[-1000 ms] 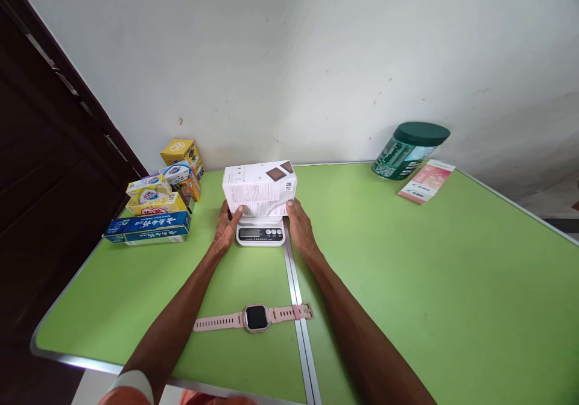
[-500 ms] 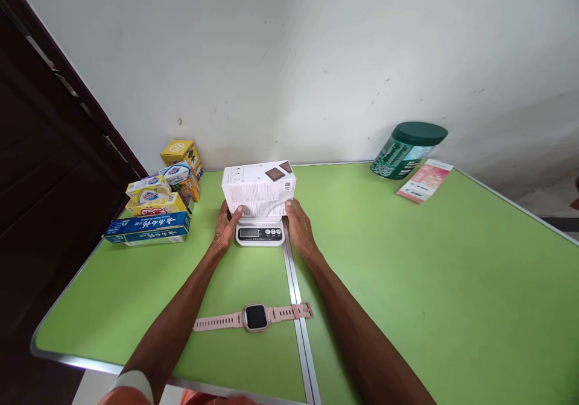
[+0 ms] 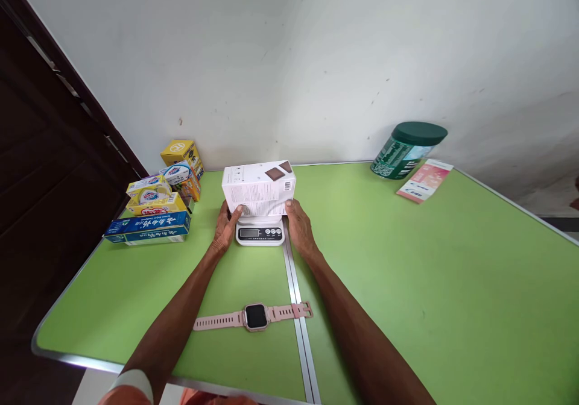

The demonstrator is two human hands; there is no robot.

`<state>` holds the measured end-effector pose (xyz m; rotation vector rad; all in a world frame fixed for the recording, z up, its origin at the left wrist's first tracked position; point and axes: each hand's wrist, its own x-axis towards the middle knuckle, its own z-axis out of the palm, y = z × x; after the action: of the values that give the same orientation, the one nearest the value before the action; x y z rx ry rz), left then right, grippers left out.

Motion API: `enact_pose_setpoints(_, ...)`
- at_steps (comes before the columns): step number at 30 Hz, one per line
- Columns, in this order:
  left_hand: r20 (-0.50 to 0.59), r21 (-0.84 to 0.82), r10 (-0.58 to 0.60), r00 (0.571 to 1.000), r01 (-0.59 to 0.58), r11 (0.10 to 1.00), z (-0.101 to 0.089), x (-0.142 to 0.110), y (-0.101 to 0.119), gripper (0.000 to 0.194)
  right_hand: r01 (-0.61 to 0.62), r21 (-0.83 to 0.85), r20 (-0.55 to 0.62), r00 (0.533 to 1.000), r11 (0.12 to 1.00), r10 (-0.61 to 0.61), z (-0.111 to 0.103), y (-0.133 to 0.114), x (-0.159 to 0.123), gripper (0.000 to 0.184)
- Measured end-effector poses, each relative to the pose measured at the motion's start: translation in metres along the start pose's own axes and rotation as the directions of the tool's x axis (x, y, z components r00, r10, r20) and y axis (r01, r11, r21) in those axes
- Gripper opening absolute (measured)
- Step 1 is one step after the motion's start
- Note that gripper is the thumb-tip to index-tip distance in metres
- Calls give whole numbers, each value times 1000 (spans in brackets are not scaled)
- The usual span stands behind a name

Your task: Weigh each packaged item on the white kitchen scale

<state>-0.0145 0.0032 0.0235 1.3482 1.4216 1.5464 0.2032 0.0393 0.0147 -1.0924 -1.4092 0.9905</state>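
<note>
A white printed box (image 3: 259,189) rests on a small white digital scale (image 3: 260,232) at the middle of the green table (image 3: 407,284). My left hand (image 3: 225,229) grips the box's lower left corner, thumb on its front face. My right hand (image 3: 299,226) holds the box's lower right corner in the same way. A pink smartwatch (image 3: 254,317) lies flat on the table between my forearms, nearer to me.
Several small cartons are stacked at the back left, with a long blue box (image 3: 148,226) in front of them. A green-lidded tin (image 3: 408,150) and a pink leaflet (image 3: 424,180) sit at the back right by the wall. A metal seam (image 3: 298,320) crosses the table.
</note>
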Motion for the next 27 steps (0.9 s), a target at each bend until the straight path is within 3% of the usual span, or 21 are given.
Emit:
enact_pose_setpoints(14,-50,-34,4,999,-5,999,2,4,-4,84,68,6,-90,994,998,-68,3,22,6,70)
enact_pose_setpoints(18,2,-49,41,999,-41,998,4,14,-4,90,38,3,-92,995,999,-37,3,20,7,68)
enact_pose_setpoints(23,68,-142,68,995,-58,988,8,20,10,94,-7,-80,-141,990,997,-4,-4,-2,5,70)
enact_pose_setpoints(27,83,-142,98,992,-86,986,-9,5,45,89,79,-127,-113,989,989,-94,-7,-45,-8,66)
